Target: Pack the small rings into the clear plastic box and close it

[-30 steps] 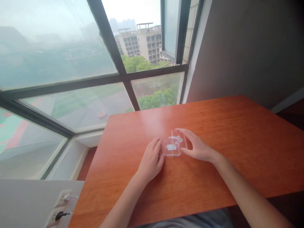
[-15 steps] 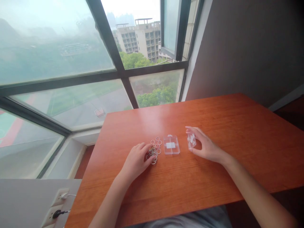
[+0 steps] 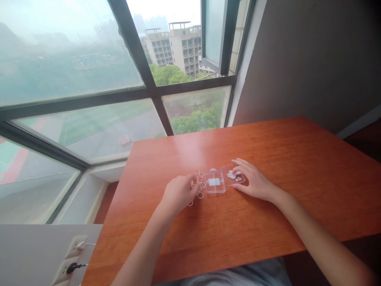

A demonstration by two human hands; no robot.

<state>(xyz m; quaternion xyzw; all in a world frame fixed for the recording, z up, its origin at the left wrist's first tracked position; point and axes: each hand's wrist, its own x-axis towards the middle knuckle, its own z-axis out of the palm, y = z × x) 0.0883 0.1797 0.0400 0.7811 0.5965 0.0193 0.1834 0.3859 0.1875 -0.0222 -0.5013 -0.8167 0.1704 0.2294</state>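
Observation:
A pile of thin, pale small rings (image 3: 200, 195), one of them pinkish, lies on the table left of a clear plastic box. My left hand (image 3: 180, 193) is over the pile, its thumb and fingers closed around some of the rings; a yellowish one shows at the fingertips. The divided clear box (image 3: 215, 188) sits open, with a white rectangle in its middle. Flat beside its right edge is a clear lid-like piece (image 3: 240, 183) with white patches. My right hand (image 3: 255, 180) rests on that piece, thumb and fingers apart.
The reddish-brown wooden table (image 3: 268, 147) stretches off to the right. Large windows with dark frames (image 3: 190, 85) rise behind it. At lower left, wall sockets (image 3: 67, 266) have plugs and cords in them.
My right hand has lowered the tilted clear piece flat and left, beside the box, and its fingers have loosened. My left hand has moved slightly right and closed on rings, shifting the pile.

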